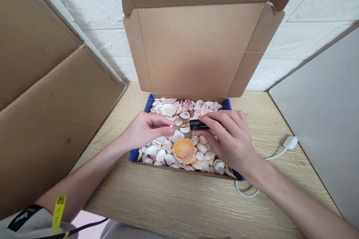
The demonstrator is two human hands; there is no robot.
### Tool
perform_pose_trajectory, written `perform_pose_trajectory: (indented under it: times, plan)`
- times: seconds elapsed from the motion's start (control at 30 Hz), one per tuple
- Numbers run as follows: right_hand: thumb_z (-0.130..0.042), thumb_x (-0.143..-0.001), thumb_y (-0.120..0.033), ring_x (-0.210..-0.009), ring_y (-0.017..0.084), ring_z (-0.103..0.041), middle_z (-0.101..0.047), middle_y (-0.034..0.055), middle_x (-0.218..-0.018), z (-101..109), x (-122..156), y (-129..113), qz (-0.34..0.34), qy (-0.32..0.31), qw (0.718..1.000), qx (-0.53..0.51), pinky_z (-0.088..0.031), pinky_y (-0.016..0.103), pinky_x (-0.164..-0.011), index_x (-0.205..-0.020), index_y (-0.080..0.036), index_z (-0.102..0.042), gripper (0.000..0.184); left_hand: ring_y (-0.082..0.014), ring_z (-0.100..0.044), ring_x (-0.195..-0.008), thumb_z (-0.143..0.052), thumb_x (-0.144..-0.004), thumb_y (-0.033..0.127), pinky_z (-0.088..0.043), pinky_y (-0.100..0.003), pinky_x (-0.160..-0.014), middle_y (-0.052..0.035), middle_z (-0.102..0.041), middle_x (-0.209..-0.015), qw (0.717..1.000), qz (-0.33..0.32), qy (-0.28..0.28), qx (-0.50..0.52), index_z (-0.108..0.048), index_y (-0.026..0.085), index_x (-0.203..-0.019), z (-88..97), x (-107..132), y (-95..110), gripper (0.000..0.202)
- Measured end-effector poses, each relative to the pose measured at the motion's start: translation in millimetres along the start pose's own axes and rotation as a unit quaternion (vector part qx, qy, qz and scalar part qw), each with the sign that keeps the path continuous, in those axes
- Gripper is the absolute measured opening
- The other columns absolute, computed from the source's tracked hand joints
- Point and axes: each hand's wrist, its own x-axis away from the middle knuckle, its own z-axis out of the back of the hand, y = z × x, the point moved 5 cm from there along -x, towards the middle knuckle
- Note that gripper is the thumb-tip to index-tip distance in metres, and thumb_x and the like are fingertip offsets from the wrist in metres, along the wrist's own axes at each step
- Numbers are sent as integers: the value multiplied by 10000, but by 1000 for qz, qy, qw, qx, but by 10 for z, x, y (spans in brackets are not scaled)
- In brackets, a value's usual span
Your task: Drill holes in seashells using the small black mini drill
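My left hand [146, 130] pinches a small white shell [171, 126] between thumb and fingertips. From the right, my right hand [230, 134] grips a black mini drill [198, 124], its brass chuck pointing left at the shell. The bit is too thin to make out, so I cannot tell whether it touches. Beneath both hands lies an open cardboard box [183, 172] with blue sides, filled with pale seashells [168, 109]. A large orange scallop shell [183, 149] rests on top near the front.
The box's lid [193, 48] stands raised at the back, before a white wall [106, 41]. Cardboard panels [92, 97] flank the left, a grey panel [322, 101] the right. A white cable [276, 155] with a plug [290, 142] lies on the wooden table [157, 198].
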Motion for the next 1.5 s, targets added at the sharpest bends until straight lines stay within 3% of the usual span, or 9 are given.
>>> perform_pose_trajectory:
  times: [0.1,0.33,0.57,0.87,1.13,1.33,1.5]
  plan:
    - [-642,-855,-221,-827,203,-588,-695,71,-939,4,-5,-3,0,0,1000,9,-412,342,-727,-1072,-181,-573,232,-149,-688,-643,-795,-678,326,-546,-220,-578,-55,-769,-750,1000,0,-1,-1,-779,163,-842,-6,-4,3,231]
    - [-519,-937,-348,-746,177,-620,-683,79,-831,-102,6,29,-33,-89,995,-26,-449,296,-658,-1024,-120,-614,262,-142,-693,-686,-797,-680,291,-553,-212,-621,-63,-781,-841,999,-35,22,14,-780,165,-877,5,-1,29,234]
    - [-444,-964,-369,-565,124,-581,-661,31,-717,-130,37,24,-51,-119,991,-21,-365,253,-495,-941,-138,-641,304,-156,-702,-733,-783,-706,297,-559,-213,-639,-63,-782,-895,998,-61,19,-17,-785,190,-914,3,6,37,234]
    - [-548,-921,-346,-714,168,-603,-690,64,-820,-64,-3,17,-18,-59,998,-16,-433,289,-637,-1011,-142,-618,234,-167,-710,-732,-790,-691,303,-571,-225,-646,-63,-784,-896,998,-52,18,-20,-788,187,-889,8,-5,29,230]
    - [-602,-880,-224,-823,193,-576,-693,66,-932,-9,-17,1,-5,-10,1000,5,-397,344,-726,-1065,-187,-590,189,-179,-720,-749,-781,-693,261,-580,-238,-655,-61,-785,-880,998,-55,7,-35,-788,188,-885,-14,-5,66,205]
    - [-547,-922,-327,-783,182,-610,-695,77,-907,-85,3,24,-17,-71,997,-23,-437,314,-689,-1061,-156,-601,227,-202,-729,-829,-792,-684,260,-600,-263,-724,-65,-782,-927,995,-89,23,-23,-789,191,-877,6,9,106,205]
    - [-479,-956,-370,-608,127,-595,-679,42,-758,-100,14,8,-26,-94,995,-17,-395,244,-549,-963,-132,-632,284,-186,-726,-840,-794,-687,220,-590,-246,-736,-53,-780,-945,991,-123,34,-27,-788,217,-890,25,21,114,203]
